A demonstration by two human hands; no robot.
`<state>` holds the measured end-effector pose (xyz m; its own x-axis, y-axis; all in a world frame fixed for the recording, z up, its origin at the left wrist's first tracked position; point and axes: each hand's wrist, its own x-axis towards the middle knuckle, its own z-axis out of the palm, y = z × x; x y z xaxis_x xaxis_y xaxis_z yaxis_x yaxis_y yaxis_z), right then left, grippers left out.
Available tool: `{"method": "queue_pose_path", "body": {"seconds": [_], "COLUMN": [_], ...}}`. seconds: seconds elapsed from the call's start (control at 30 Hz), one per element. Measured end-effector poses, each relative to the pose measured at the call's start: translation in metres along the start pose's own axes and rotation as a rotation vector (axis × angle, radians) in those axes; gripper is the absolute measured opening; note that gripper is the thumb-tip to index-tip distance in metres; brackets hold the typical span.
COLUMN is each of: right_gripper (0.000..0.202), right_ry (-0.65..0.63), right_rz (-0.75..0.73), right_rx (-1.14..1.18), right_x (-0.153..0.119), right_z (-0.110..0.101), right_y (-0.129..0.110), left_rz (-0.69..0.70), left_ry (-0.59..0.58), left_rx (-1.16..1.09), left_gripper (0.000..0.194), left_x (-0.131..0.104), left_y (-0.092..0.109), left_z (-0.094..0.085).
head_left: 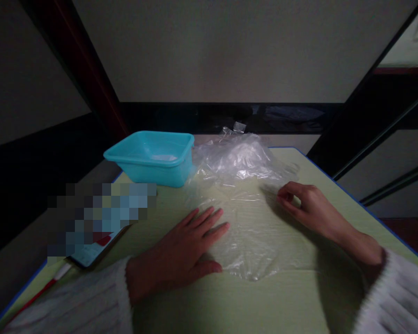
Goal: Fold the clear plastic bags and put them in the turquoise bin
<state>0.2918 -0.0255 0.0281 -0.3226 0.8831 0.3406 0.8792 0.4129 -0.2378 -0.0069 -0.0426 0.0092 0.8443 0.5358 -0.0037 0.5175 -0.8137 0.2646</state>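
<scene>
A clear plastic bag (254, 246) lies spread over the middle of the table. My left hand (186, 243) rests flat on its left edge, fingers stretched out and apart. Above the bag's right side is my right hand (303, 204), its fingers curled with thumb and fingertips together. Whether a bit of plastic is caught in that pinch I cannot make out. Behind the flat bag sits a crumpled heap of clear plastic (244, 155), which touches or overlaps it.
A turquoise plastic basin (149, 169) stands at the back left, close to the plastic heap. On the left lies a phone (90, 253), partly blurred out, with a red and white cable (47, 287) at its near end. The yellowish table (230, 306) has a blue edge.
</scene>
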Motion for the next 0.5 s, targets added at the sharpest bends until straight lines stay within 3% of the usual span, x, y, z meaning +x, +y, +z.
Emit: {"method": "queue_pose_path", "body": {"seconds": [0.5], "right_gripper": [0.016], "right_ry": [-0.062], "right_rz": [-0.039], "right_rx": [0.003], "right_x": [-0.0007], "right_z": [0.0072], "right_y": [0.0022], "left_rz": [-0.031], "left_ry": [-0.047], "left_rx": [0.034], "left_gripper": [0.069], "left_x": [-0.0011], "left_y": [0.0080], "left_z": [0.0022]}}
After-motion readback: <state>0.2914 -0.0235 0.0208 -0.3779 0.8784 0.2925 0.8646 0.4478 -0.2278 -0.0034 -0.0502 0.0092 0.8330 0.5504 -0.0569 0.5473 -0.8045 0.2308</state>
